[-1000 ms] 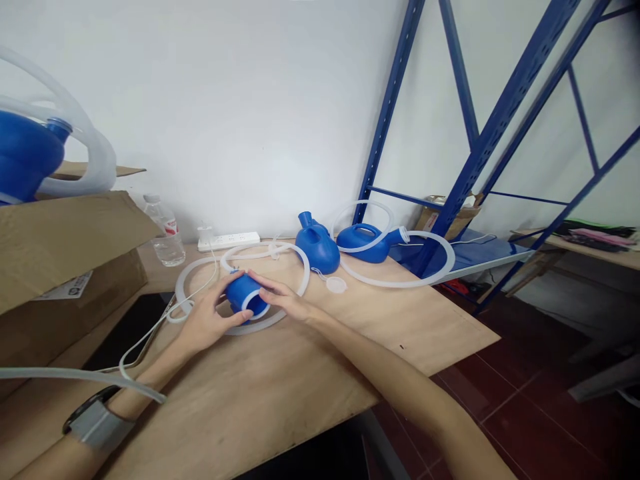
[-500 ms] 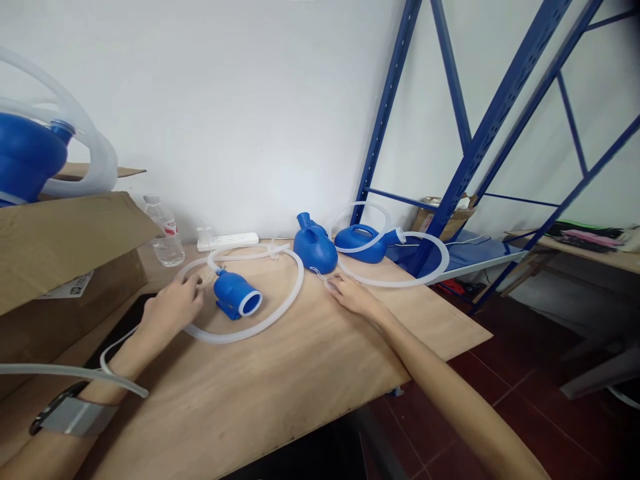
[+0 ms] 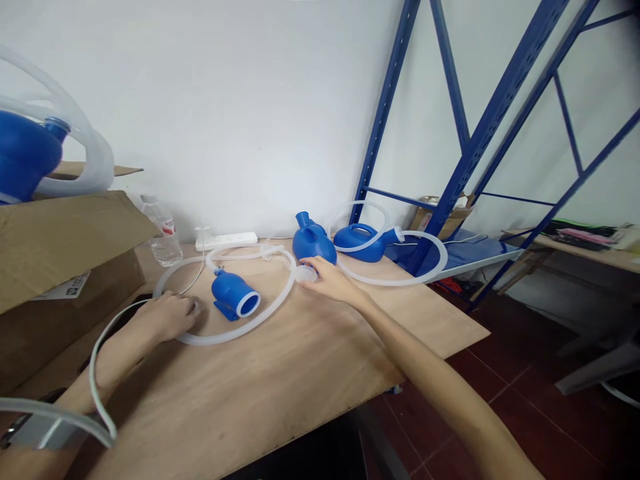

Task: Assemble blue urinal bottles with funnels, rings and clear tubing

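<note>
My right hand (image 3: 327, 279) pinches a small translucent white cap (image 3: 305, 273) in front of a blue bottle (image 3: 314, 245) with an upright neck. My left hand (image 3: 173, 315) rests low over the table at the near left part of a clear hose loop, fingers curled; what they hold, if anything, is hidden. Inside the loop of hose (image 3: 265, 320) a blue bottle (image 3: 231, 293) lies on its side, its white-rimmed opening facing right. Another blue bottle (image 3: 361, 243) with a coiled hose stands farther right.
A cardboard box (image 3: 75, 233) at the left bears a blue bottle (image 3: 27, 153) with hose. Along the wall are a water bottle (image 3: 164, 233) and a power strip (image 3: 230, 241). A blue metal rack (image 3: 463, 167) stands right of the table (image 3: 280, 373). A white cable crosses my left forearm.
My right hand has moved a little left, and a white cap now shows in its fingers. My left hand has come down and toward me, away from the white cord.
</note>
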Demonstrator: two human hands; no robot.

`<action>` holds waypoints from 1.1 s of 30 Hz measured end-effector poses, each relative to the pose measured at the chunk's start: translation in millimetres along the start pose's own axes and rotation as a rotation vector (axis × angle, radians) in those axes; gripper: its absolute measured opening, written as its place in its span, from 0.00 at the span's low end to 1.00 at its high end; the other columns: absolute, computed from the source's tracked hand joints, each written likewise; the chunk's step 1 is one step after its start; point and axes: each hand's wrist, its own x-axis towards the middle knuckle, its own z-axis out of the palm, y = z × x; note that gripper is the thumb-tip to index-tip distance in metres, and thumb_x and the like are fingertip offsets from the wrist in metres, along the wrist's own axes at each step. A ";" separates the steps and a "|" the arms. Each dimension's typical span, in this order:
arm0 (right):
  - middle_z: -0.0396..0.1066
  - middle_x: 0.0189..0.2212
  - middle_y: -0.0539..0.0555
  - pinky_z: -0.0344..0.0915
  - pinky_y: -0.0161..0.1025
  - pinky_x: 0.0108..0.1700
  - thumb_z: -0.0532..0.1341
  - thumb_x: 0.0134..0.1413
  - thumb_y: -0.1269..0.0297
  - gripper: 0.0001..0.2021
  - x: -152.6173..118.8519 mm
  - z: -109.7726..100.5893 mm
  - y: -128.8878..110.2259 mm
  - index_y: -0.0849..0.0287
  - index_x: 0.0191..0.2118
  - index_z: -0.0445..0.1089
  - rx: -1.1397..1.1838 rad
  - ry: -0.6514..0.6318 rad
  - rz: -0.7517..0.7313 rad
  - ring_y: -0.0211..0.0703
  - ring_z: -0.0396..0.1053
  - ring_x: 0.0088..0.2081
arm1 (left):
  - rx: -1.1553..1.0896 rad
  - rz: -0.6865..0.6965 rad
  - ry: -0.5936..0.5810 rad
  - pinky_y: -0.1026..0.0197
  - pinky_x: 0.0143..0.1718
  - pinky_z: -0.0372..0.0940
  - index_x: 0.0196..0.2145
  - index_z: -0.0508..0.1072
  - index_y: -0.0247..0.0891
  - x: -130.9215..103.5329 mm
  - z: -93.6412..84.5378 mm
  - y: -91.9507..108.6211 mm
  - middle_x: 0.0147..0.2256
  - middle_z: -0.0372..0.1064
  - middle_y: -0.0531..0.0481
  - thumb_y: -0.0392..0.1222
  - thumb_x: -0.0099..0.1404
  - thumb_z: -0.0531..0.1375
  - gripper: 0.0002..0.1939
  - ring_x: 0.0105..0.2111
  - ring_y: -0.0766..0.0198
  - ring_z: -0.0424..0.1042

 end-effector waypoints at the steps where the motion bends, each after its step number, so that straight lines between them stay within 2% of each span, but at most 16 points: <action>1: 0.70 0.58 0.60 0.65 0.47 0.60 0.65 0.62 0.55 0.28 2.7 6.0 -1.4 0.56 0.65 0.66 -0.009 -0.018 -0.001 0.52 0.71 0.56 | 0.030 -0.004 -0.036 0.47 0.34 0.67 0.20 0.74 0.45 0.7 -1.5 2.1 0.25 0.75 0.37 0.59 0.62 0.55 0.21 0.31 0.43 0.77; 4: 0.68 0.58 0.61 0.65 0.47 0.59 0.64 0.63 0.55 0.30 6.5 20.4 2.2 0.57 0.68 0.63 -0.064 -0.007 0.054 0.53 0.71 0.57 | 0.136 -0.027 -0.109 0.49 0.33 0.66 0.37 0.81 0.46 1.7 -9.9 14.2 0.36 0.80 0.35 0.59 0.66 0.52 0.22 0.35 0.41 0.79; 7: 0.67 0.58 0.63 0.63 0.49 0.61 0.62 0.64 0.57 0.31 2.7 25.6 14.4 0.59 0.69 0.61 -0.186 0.040 0.134 0.57 0.68 0.59 | 0.150 -0.068 -0.059 0.48 0.34 0.66 0.46 0.80 0.45 1.4 -21.1 29.8 0.40 0.80 0.33 0.59 0.69 0.51 0.24 0.39 0.37 0.79; 10: 0.68 0.56 0.65 0.60 0.53 0.64 0.64 0.61 0.57 0.33 -5.0 26.8 28.8 0.61 0.69 0.62 -0.287 -0.019 0.151 0.61 0.65 0.59 | 0.132 -0.140 0.062 0.45 0.37 0.68 0.49 0.78 0.44 -0.4 -31.4 45.9 0.46 0.78 0.35 0.61 0.71 0.50 0.25 0.41 0.36 0.78; 14: 0.68 0.57 0.65 0.59 0.54 0.65 0.62 0.63 0.52 0.35 -10.7 31.1 37.1 0.62 0.71 0.60 -0.222 -0.138 0.093 0.61 0.64 0.59 | 0.043 -0.187 0.227 0.40 0.41 0.70 0.57 0.73 0.45 -5.0 -39.2 65.3 0.56 0.72 0.41 0.62 0.73 0.50 0.27 0.45 0.34 0.77; 18: 0.67 0.59 0.64 0.57 0.56 0.66 0.59 0.64 0.57 0.36 -7.9 35.1 29.2 0.61 0.74 0.53 -0.189 -0.103 0.035 0.58 0.63 0.59 | -0.010 -0.152 0.376 0.42 0.47 0.70 0.64 0.67 0.45 -8.8 -38.5 78.2 0.61 0.67 0.39 0.60 0.75 0.48 0.28 0.53 0.35 0.74; 21: 0.65 0.62 0.63 0.59 0.54 0.66 0.56 0.67 0.59 0.32 -0.2 34.7 24.3 0.59 0.74 0.54 -0.167 -0.013 0.016 0.56 0.62 0.61 | -0.041 -0.081 0.467 0.43 0.51 0.68 0.65 0.66 0.42 -10.6 -33.9 82.9 0.63 0.66 0.37 0.58 0.76 0.48 0.29 0.56 0.37 0.72; 24: 0.59 0.67 0.66 0.56 0.57 0.68 0.56 0.68 0.57 0.30 17.6 29.5 29.9 0.58 0.71 0.59 -0.231 0.173 0.052 0.61 0.56 0.67 | -0.046 0.018 0.511 0.44 0.54 0.67 0.65 0.68 0.40 -10.9 -25.9 82.5 0.61 0.69 0.38 0.55 0.75 0.52 0.27 0.55 0.37 0.73; 26: 0.52 0.71 0.67 0.50 0.61 0.70 0.59 0.66 0.56 0.32 35.1 23.5 39.4 0.59 0.72 0.57 -0.284 0.285 0.136 0.66 0.48 0.72 | -0.008 0.095 0.550 0.46 0.52 0.68 0.64 0.69 0.41 -10.1 -19.5 79.9 0.59 0.71 0.38 0.53 0.73 0.55 0.26 0.53 0.40 0.75; 28: 0.47 0.74 0.67 0.47 0.64 0.71 0.61 0.64 0.54 0.37 54.1 17.2 51.0 0.59 0.74 0.52 -0.278 0.315 0.278 0.69 0.43 0.74 | 0.052 0.203 0.629 0.49 0.49 0.69 0.63 0.70 0.41 -9.0 -14.1 77.2 0.56 0.74 0.38 0.50 0.72 0.58 0.24 0.49 0.45 0.77; 30: 0.49 0.73 0.68 0.49 0.63 0.70 0.61 0.63 0.50 0.40 70.5 12.3 61.6 0.61 0.75 0.50 -0.220 0.272 0.401 0.70 0.46 0.73 | 0.112 0.341 0.710 0.52 0.46 0.70 0.63 0.69 0.40 -8.2 -11.4 76.1 0.53 0.76 0.37 0.46 0.72 0.60 0.24 0.46 0.47 0.78; 33: 0.60 0.69 0.68 0.55 0.57 0.69 0.61 0.63 0.50 0.38 84.7 7.1 72.5 0.62 0.73 0.55 -0.137 0.264 0.433 0.67 0.57 0.69 | 0.158 0.522 0.768 0.53 0.45 0.71 0.66 0.65 0.39 -8.6 -12.1 79.5 0.50 0.77 0.37 0.42 0.71 0.62 0.27 0.45 0.49 0.79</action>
